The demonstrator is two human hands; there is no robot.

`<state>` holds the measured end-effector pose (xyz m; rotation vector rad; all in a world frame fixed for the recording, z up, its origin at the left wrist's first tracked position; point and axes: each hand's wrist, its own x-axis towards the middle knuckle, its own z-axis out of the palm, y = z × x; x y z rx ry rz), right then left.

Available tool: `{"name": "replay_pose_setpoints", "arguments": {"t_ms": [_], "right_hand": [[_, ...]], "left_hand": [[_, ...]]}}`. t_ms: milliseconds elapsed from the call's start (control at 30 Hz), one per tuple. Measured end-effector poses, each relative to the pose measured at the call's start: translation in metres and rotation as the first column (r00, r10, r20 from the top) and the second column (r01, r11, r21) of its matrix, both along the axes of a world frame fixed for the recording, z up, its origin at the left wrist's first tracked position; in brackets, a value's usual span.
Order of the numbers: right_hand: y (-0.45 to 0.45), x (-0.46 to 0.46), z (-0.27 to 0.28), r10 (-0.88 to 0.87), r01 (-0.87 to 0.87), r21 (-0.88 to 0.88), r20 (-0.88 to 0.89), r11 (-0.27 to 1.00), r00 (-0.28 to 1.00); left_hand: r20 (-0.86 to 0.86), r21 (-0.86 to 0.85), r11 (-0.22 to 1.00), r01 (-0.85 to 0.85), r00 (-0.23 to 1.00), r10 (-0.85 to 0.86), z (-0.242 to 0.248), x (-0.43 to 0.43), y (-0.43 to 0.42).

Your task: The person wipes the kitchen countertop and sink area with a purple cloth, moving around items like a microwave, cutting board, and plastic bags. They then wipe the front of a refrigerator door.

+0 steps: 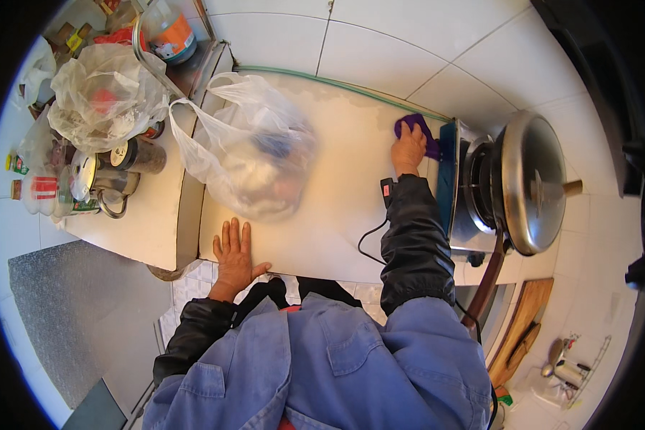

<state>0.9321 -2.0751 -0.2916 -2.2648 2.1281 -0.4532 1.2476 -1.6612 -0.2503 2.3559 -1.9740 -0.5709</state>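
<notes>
My right hand [409,149] presses on a purple cloth [431,144] at the right end of the white countertop [344,215], close beside the gas stove. My left hand [235,264] lies flat with fingers spread on the counter's near edge, holding nothing. Between my hands and further back, a translucent plastic bag [258,166] with its handles up rests on the counter; its pale and dark contents are blurred by the plastic. Wet-looking patches show on the counter near the tiled wall.
A lidded pan [535,183] sits on the gas stove [475,183], its long handle pointing towards me. To the left, a raised ledge [156,226] holds jars, a metal pot [113,180] and another plastic bag [107,97]. A cable hangs by my right sleeve.
</notes>
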Motion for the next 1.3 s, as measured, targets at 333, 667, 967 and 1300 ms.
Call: {"name": "replay_pose_setpoints", "arguments": {"t_ms": [333, 667, 967, 1300], "right_hand": [[0.131, -0.006, 0.004, -0.034, 0.045, 0.107, -0.099, 0.993, 0.994], [0.259, -0.019, 0.015, 0.191, -0.185, 0.059, -0.143, 0.981, 0.971], [0.309, -0.012, 0.032, 0.243, -0.231, 0.114, -0.11, 0.966, 0.964], [0.337, 0.006, 0.031, 0.476, -0.467, 0.11, -0.079, 0.878, 0.876]], "left_hand": [[-0.158, -0.186, 0.977, -0.1, 0.985, 0.071, -0.01, 0.005, 0.004], [-0.776, -0.322, 0.654, -0.684, 0.587, 0.232, -0.001, 0.041, -0.124], [-0.622, -0.355, 0.884, -0.304, 0.783, 0.02, -0.064, 0.001, -0.213], [-0.726, -0.351, 0.936, -0.009, 0.634, -0.266, 0.022, -0.144, -0.204]]}}
